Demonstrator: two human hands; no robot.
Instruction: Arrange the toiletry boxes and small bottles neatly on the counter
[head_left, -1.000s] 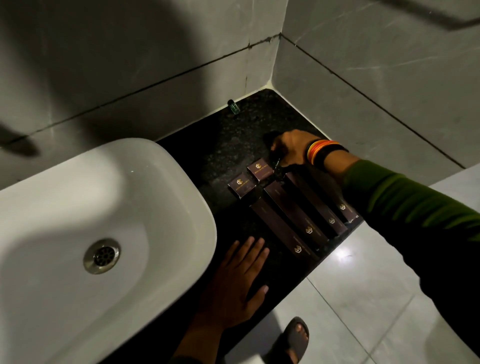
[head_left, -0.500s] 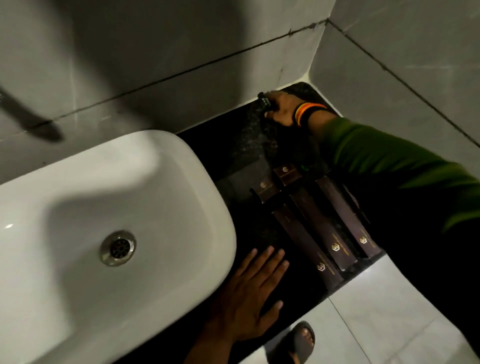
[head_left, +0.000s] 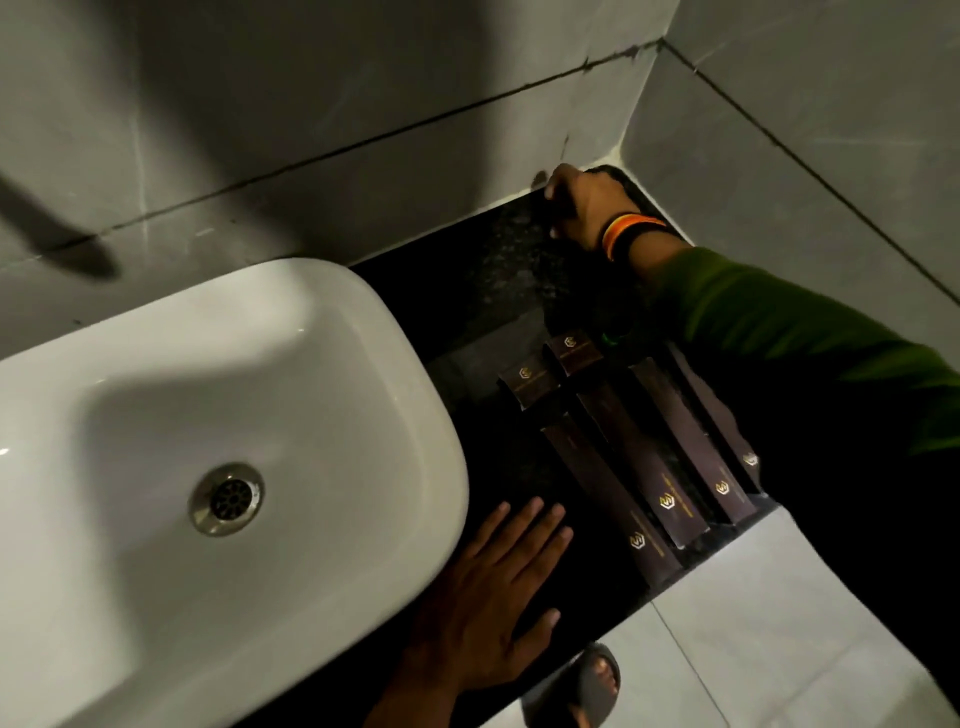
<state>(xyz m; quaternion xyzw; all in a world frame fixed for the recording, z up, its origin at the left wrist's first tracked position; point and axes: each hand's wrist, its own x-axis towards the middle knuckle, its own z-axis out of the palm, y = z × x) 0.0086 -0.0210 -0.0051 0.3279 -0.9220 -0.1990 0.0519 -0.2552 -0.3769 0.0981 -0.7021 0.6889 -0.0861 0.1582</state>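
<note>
On the black counter, dark brown toiletry boxes lie in a row to the right of the sink. Two small boxes sit behind several long boxes that run side by side toward the front edge. A small bottle with a green glint stands just behind the boxes, partly under my sleeve. My right hand is at the counter's back corner against the wall, its fingers curled around a small dark bottle, mostly hidden. My left hand lies flat on the counter's front, fingers spread, holding nothing.
A white basin with a metal drain fills the left side. Grey tiled walls close the counter at the back and right. Beyond the counter's front edge are the light floor tiles and my sandalled foot.
My right hand left the boxes and reached back to the wall corner, where it closed over the small bottle standing there. My left hand stayed flat on the counter.
</note>
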